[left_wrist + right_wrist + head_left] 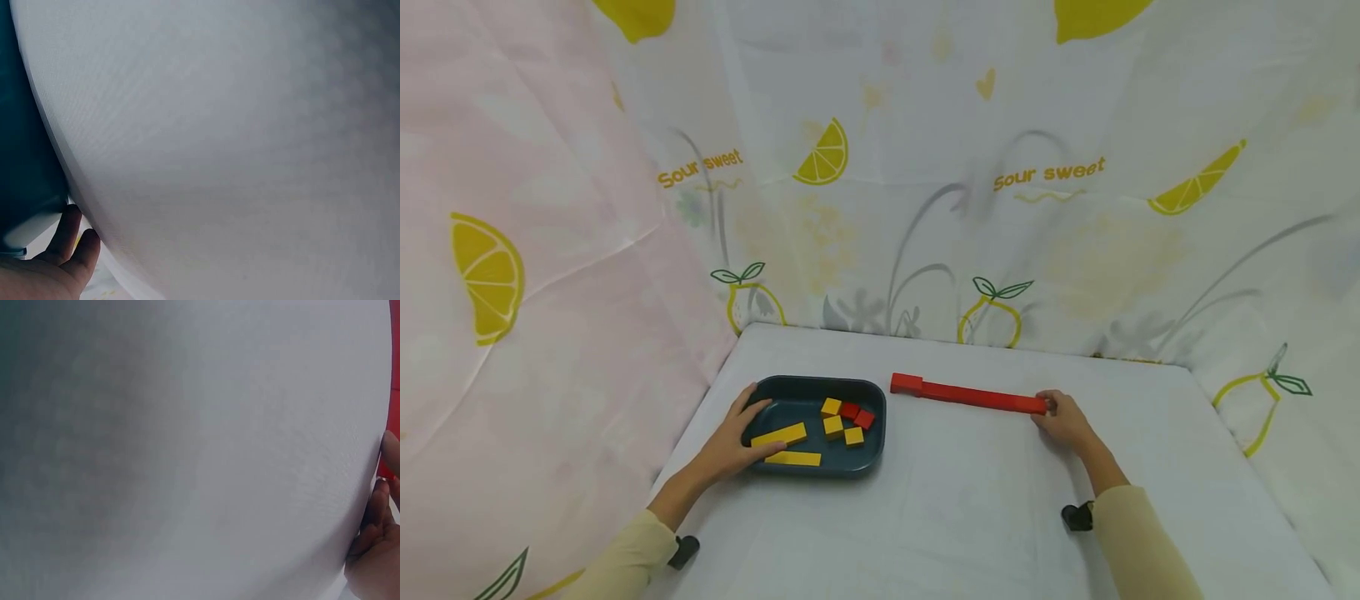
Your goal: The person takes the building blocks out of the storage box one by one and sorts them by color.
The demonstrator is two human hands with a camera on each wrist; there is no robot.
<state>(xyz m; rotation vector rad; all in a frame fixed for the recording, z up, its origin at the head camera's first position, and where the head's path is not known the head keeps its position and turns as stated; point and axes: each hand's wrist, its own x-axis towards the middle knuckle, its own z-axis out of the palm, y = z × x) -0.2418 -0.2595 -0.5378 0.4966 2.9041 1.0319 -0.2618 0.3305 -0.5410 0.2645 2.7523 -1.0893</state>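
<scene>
My left hand (730,446) grips the dark blue plastic tray's (820,388) near-left rim, fingers on a long yellow block (778,435); right of the tray, my right hand (1063,421) pinches the long red wooden bar's (970,395) end.

Both wrist views show mostly blurred white tabletop (250,125); the dark tray (25,150) is cut off at left; the red bar (392,381) barely shows at right.
</scene>
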